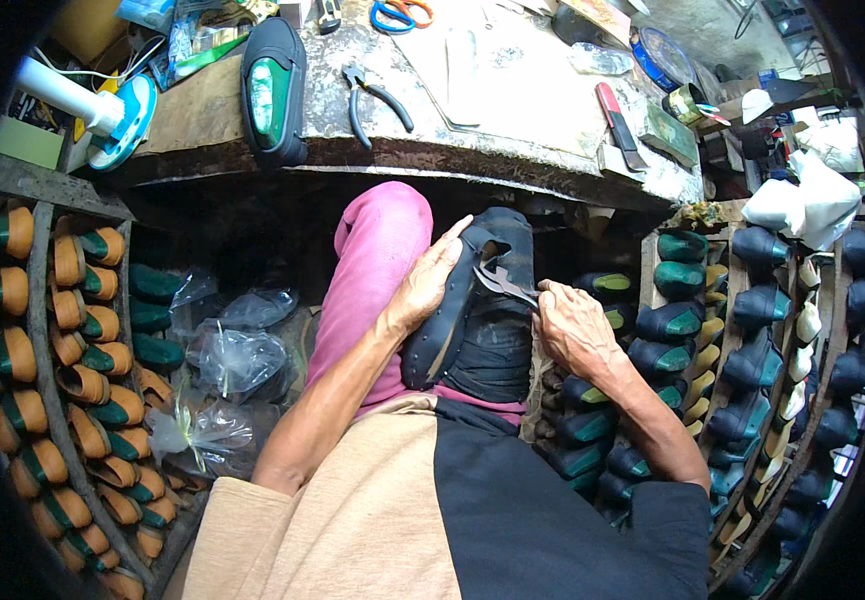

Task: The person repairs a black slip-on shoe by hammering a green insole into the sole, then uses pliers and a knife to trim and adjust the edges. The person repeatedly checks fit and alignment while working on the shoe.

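Left hand (pixel 423 285) lies flat, fingers together, pressed on the side of a dark leather shoe upper on its last (pixel 478 310), which sits on the pink-trousered knee (pixel 373 260). Right hand (pixel 571 325) is fisted around metal lasting pincers (pixel 501 283), jaws touching the upper's edge just left of its knuckles.

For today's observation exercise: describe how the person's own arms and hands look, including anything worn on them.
Both forearms are bare, with no sleeves in view. The left hand and right hand wear no gloves, and no rings, watch or bracelets show. The arms look lean and the hands wrinkled, with raised veins and knuckles.
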`<control>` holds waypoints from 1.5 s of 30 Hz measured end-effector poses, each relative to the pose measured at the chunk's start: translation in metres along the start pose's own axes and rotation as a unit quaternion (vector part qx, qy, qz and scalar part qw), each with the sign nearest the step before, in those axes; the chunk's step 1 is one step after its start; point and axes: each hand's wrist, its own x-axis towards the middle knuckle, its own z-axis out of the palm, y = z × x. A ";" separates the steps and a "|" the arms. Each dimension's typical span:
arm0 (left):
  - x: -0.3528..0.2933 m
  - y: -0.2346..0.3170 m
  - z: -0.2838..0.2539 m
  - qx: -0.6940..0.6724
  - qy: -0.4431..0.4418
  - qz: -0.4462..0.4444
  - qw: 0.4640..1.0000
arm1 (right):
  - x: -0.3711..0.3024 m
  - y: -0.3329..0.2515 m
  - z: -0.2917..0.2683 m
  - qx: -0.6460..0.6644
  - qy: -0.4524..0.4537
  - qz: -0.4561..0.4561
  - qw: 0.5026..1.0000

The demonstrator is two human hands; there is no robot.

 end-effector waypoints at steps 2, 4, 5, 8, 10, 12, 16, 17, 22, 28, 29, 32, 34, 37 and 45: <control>-0.001 0.002 0.001 0.013 0.000 0.005 1.000 | 0.002 0.000 -0.004 -0.002 0.010 0.007 1.000; 0.001 0.004 0.003 0.014 -0.006 0.009 1.000 | 0.007 0.003 -0.007 0.000 0.008 0.003 1.000; 0.002 0.006 0.004 0.008 -0.011 0.012 1.000 | 0.009 0.005 -0.009 -0.001 0.004 0.004 1.000; 0.008 0.010 0.003 0.042 -0.013 0.021 0.999 | 0.012 0.011 -0.011 0.000 -0.014 0.014 1.000; 0.007 0.011 0.004 0.072 -0.007 0.022 0.997 | 0.006 0.009 -0.008 0.016 -0.065 0.048 0.997; 0.005 0.012 0.007 0.094 -0.006 0.020 0.995 | -0.004 0.001 -0.002 0.154 -0.056 0.068 0.984; 0.000 0.011 0.013 0.186 0.022 0.034 0.982 | -0.021 -0.030 0.023 0.624 -0.099 0.254 0.732; -0.001 0.011 0.015 0.198 0.024 0.044 0.979 | -0.022 -0.035 0.028 0.657 -0.110 0.267 0.697; 0.003 0.015 0.017 0.236 0.009 0.050 0.971 | -0.017 -0.038 0.016 0.661 -0.169 0.281 0.675; -0.003 0.013 0.013 0.224 0.020 0.071 0.972 | 0.012 0.010 -0.063 0.316 0.054 0.191 0.928; -0.003 0.013 0.012 0.222 0.018 0.061 0.973 | 0.033 0.023 -0.070 0.332 0.130 0.182 0.916; 0.000 0.015 0.009 0.221 0.014 0.066 0.973 | 0.123 0.076 -0.077 0.459 0.132 0.287 0.830; 0.002 0.015 0.007 0.211 0.014 0.061 0.975 | 0.193 0.107 -0.067 0.267 0.171 0.274 0.908; 0.004 0.014 0.001 0.188 0.010 0.054 0.981 | 0.270 0.139 -0.042 0.293 0.219 0.274 0.889; 0.009 0.010 -0.008 0.174 0.038 0.058 0.982 | 0.327 0.176 -0.012 0.169 0.226 0.200 0.938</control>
